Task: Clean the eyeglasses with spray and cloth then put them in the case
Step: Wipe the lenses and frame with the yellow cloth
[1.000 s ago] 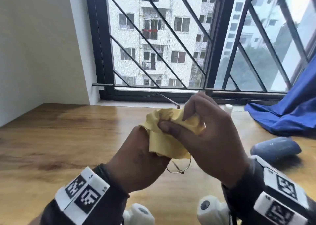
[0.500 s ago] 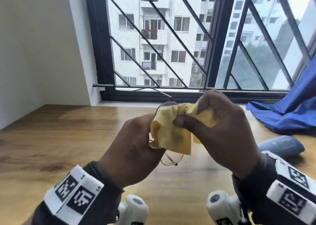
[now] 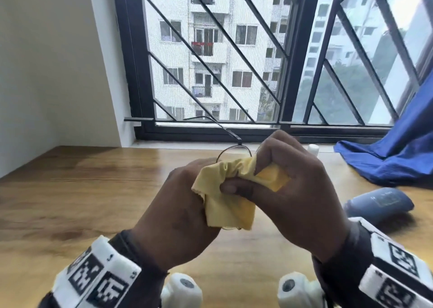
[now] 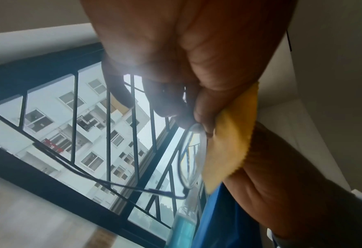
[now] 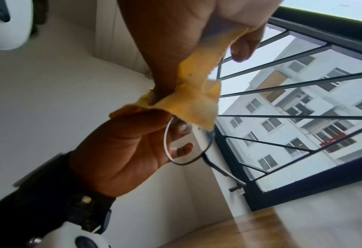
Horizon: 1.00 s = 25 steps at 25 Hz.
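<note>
Hands meet above a wooden table (image 3: 93, 202) by a barred window (image 3: 210, 61): the left hand (image 3: 178, 216) grips thin wire-rimmed eyeglasses (image 5: 186, 144) by their frame, fingers curled behind one round lens, while the right hand (image 3: 297, 190) pinches a yellow cloth (image 3: 229, 190) between thumb and bent fingers, pressing it over the other lens (mostly hidden by the fabric). One temple arm juts toward the window; a blue-grey case (image 3: 379, 204) lies on the table to the right, near a heap of blue fabric (image 3: 398, 157), well apart from the hands.
</note>
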Available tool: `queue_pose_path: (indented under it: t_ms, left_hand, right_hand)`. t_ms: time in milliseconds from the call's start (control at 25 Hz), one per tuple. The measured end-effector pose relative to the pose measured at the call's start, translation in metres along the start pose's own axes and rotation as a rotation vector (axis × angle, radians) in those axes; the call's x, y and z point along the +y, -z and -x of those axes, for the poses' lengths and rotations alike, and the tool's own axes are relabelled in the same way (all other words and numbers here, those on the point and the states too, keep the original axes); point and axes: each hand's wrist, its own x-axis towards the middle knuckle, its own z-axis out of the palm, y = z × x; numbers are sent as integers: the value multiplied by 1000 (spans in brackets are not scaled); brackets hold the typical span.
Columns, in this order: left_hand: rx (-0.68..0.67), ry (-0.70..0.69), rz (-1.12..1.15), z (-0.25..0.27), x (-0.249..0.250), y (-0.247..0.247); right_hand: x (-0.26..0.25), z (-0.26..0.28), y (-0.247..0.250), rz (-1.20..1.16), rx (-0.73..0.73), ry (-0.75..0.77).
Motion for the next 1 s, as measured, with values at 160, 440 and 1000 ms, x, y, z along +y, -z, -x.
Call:
queue_pose_path:
  t_ms: [160, 440, 1000]
  left_hand:
    - [34, -5, -168, -2, 4, 2]
    - [19, -59, -168, 0, 3, 5]
    - [13, -22, -122, 3, 4, -3]
  right_hand:
    - [5, -6, 8, -2, 75, -39]
    - [6, -5, 9, -62, -24, -22]
    - [-1, -11, 11, -74, 70, -122]
